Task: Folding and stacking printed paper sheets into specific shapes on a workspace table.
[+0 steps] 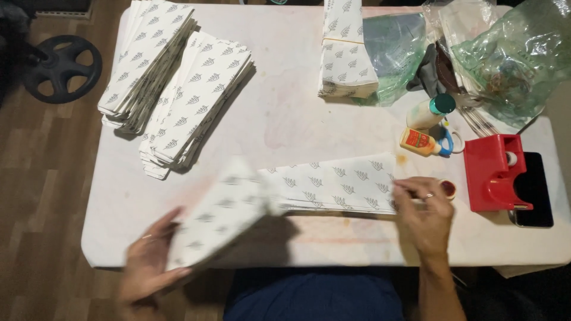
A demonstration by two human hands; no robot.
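Down at the near edge of the white table (285, 125), the left hand (148, 261) grips a white paper bag (220, 211) printed with small grey leaf marks; the fingers wrap its lower end, thumb under and fingertips on top, and the bag is blurred and tilted up to the right from them. Its far end overlaps the flat stack of like bags (339, 184) that lies between the two hands. The right hand (423, 211) rests on the right end of that stack, its fingers bent and pressing on the paper, with a ring on one finger; whether it pinches anything cannot be told. Just beyond those fingertips sits a small round red pot (448, 189), and to their right a red tape dispenser (493, 172) stands partly over a dark phone (535, 190). Further out from the right fingers lie a small glue bottle (419, 142), a white bottle with a teal cap (429, 111) and clear plastic bags (511, 53). Well beyond the left fingers, two fanned piles of finished bags (172, 89) spread over the far left of the table, and another bundle (345, 53) stands further along that far side.
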